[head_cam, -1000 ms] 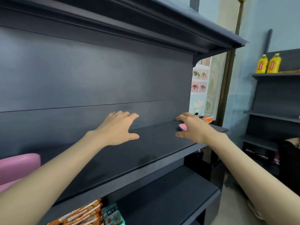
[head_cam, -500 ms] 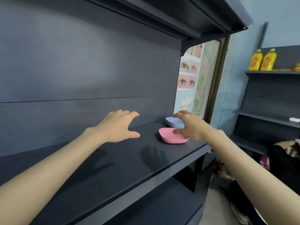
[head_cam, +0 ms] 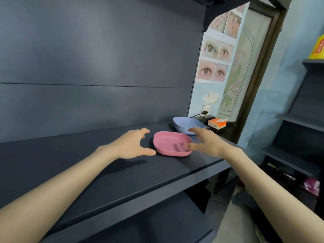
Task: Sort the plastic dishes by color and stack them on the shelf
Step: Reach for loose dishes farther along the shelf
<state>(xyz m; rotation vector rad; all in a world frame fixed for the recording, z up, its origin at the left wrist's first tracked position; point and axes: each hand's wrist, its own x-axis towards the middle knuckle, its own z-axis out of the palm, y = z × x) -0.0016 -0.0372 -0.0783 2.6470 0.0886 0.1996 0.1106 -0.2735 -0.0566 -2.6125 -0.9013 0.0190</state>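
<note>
Both my hands have closed in around the empty pink plastic dish (head_cam: 172, 143) on the dark shelf (head_cam: 122, 176): left hand (head_cam: 133, 146) and right hand (head_cam: 207, 142) spread open, gripping nothing. Stacked pale-blue plastic dishes (head_cam: 186, 126) sit just behind, also empty.

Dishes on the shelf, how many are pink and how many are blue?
Pink: 1, the pink dish between the two open hands.
Blue: at least 1, the blue dish behind it. A line along its side may mean a second one nested under it, but I cannot tell.
Total: 2 dishes clearly seen.
</note>
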